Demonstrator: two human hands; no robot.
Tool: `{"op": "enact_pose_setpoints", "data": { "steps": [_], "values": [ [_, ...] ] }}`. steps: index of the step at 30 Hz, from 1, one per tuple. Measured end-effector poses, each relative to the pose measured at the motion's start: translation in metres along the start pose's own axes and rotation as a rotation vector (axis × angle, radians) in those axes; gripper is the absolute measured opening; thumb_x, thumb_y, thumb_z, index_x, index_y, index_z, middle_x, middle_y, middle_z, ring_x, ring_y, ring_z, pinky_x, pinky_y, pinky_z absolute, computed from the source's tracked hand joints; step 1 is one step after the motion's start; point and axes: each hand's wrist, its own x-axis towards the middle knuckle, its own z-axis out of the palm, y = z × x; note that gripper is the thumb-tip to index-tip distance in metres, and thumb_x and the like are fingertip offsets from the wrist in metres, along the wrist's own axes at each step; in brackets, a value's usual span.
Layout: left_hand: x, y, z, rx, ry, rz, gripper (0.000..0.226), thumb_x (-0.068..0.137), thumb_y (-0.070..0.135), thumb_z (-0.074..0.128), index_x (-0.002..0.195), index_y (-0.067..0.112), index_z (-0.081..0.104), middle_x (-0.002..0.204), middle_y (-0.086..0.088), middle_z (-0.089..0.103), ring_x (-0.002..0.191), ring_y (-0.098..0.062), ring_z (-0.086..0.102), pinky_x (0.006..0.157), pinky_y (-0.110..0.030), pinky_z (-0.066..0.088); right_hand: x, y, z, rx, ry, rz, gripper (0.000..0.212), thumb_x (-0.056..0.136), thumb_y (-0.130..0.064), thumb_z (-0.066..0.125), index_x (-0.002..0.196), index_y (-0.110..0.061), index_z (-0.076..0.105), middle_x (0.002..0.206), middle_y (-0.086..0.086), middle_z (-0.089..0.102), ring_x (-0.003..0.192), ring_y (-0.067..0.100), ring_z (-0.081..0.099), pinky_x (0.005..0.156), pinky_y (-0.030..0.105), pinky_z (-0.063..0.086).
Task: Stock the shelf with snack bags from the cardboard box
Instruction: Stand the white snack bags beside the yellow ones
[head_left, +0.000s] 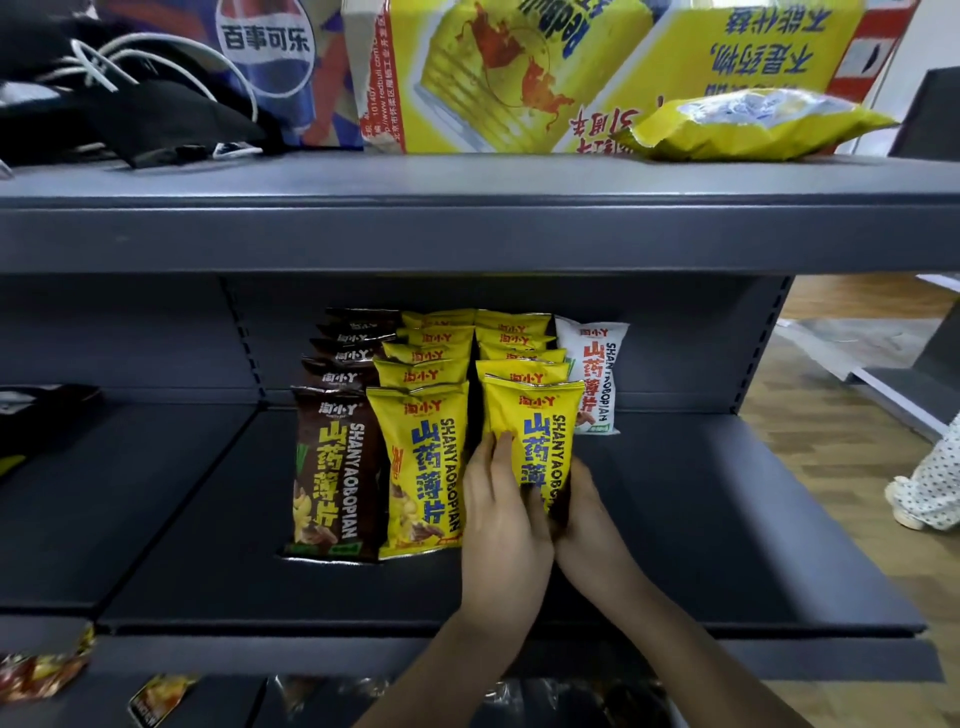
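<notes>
Placement is the step in hand: you have the front yellow bag (535, 431) standing upright at the head of the right-hand yellow row on the middle shelf (727, 519), and both hands are on it. Your left hand (501, 519) lies against its left face with the fingers reaching up the front, and your right hand (584, 514) cups its lower right edge, so the two together are holding the bag between them. Just beside it stand the other yellow row (421, 467) and the brown row (332, 467), with a white bag (597, 374) behind on the right. The cardboard box you stock from is not clearly in view. Next, I judge, you need to square the bag with its neighbours, let go gently so it does not topple forward, then fetch another.
</notes>
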Motion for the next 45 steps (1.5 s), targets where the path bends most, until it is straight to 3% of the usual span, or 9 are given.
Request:
{"op": "enact_pose_setpoints", "data": {
  "steps": [6,11,18,22,26,31,37,41,45],
  "values": [
    [0.005,-0.022,-0.032,0.083,0.217,0.079,0.053,0.077,-0.015,0.053,0.125,0.005,0.044,0.132,-0.016,0.042,0.128,-0.028,0.038,0.107,-0.036,0.034,0.001,0.006,0.003,-0.070,-0.006,0.033,0.053,0.084,-0.013,0.065,0.111,-0.051,0.039,0.122,-0.010,0.047,0.119,0.010,0.048,0.103,0.034,0.041],
    [0.014,-0.040,-0.039,0.152,0.185,-0.068,0.063,0.082,0.004,0.066,0.136,0.000,0.034,0.140,-0.019,0.034,0.134,-0.033,0.032,0.108,-0.045,0.035,0.003,0.013,0.008,-0.095,0.020,0.044,0.054,0.084,-0.027,0.067,0.117,-0.051,0.032,0.123,-0.011,0.043,0.122,0.011,0.044,0.104,0.038,0.040],
    [0.019,-0.036,-0.030,-0.017,0.090,-0.237,0.091,0.082,0.009,0.069,0.150,0.010,0.009,0.154,-0.016,0.006,0.144,-0.030,0.013,0.111,-0.027,0.021,0.009,0.020,0.013,-0.134,0.038,0.032,0.056,0.084,-0.041,0.063,0.132,-0.034,0.035,0.128,-0.008,0.041,0.123,0.011,0.043,0.102,0.033,0.039],
    [0.023,-0.043,-0.026,-0.005,0.046,-0.218,0.092,0.081,0.006,0.068,0.150,0.020,0.008,0.151,-0.014,0.019,0.141,-0.028,0.021,0.113,-0.044,0.031,0.012,0.021,0.016,-0.175,0.056,0.048,0.074,0.076,-0.057,0.054,0.140,-0.026,0.032,0.128,-0.008,0.042,0.121,0.013,0.045,0.099,0.033,0.041],
    [0.028,-0.047,-0.027,0.026,0.032,-0.211,0.091,0.078,0.008,0.070,0.149,0.018,0.013,0.147,-0.011,0.027,0.138,-0.028,0.024,0.111,-0.047,0.031,0.013,0.023,0.018,-0.227,0.053,0.100,0.083,0.073,-0.066,0.048,0.142,-0.027,0.022,0.130,-0.004,0.044,0.119,0.016,0.048,0.096,0.043,0.045],
    [0.027,-0.049,-0.032,0.043,-0.016,-0.189,0.092,0.080,0.011,0.069,0.150,0.019,0.010,0.147,-0.013,0.025,0.139,-0.029,0.023,0.112,-0.046,0.031,0.012,0.019,0.017,-0.204,0.048,0.127,0.071,0.085,-0.043,0.060,0.142,-0.027,0.022,0.134,-0.002,0.043,0.122,0.015,0.046,0.099,0.040,0.043],
    [0.019,-0.045,-0.039,0.084,-0.069,-0.172,0.085,0.088,0.024,0.062,0.151,0.025,0.004,0.149,-0.019,0.020,0.139,-0.034,0.021,0.111,-0.045,0.029,0.007,0.010,0.012,-0.171,0.091,0.081,0.045,0.085,-0.030,0.065,0.124,-0.020,0.047,0.115,-0.006,0.051,0.110,0.009,0.052,0.090,0.024,0.044],
    [0.010,-0.041,-0.043,0.187,-0.046,-0.155,0.064,0.093,0.023,0.054,0.149,0.021,0.021,0.144,-0.028,0.025,0.134,-0.043,0.025,0.105,-0.048,0.030,-0.001,0.006,0.002,-0.167,0.093,0.087,0.041,0.085,-0.039,0.060,0.121,-0.018,0.054,0.115,-0.001,0.057,0.111,0.014,0.054,0.092,0.029,0.047],
    [-0.005,-0.028,-0.049,0.224,0.019,-0.101,0.051,0.092,0.018,0.050,0.139,0.004,0.038,0.137,-0.031,0.033,0.133,-0.045,0.027,0.106,-0.053,0.030,-0.017,-0.001,-0.016,-0.238,0.130,0.075,0.035,0.093,-0.025,0.057,0.123,-0.007,0.054,0.117,0.005,0.055,0.111,0.019,0.055,0.088,0.021,0.040]
  ]
}}
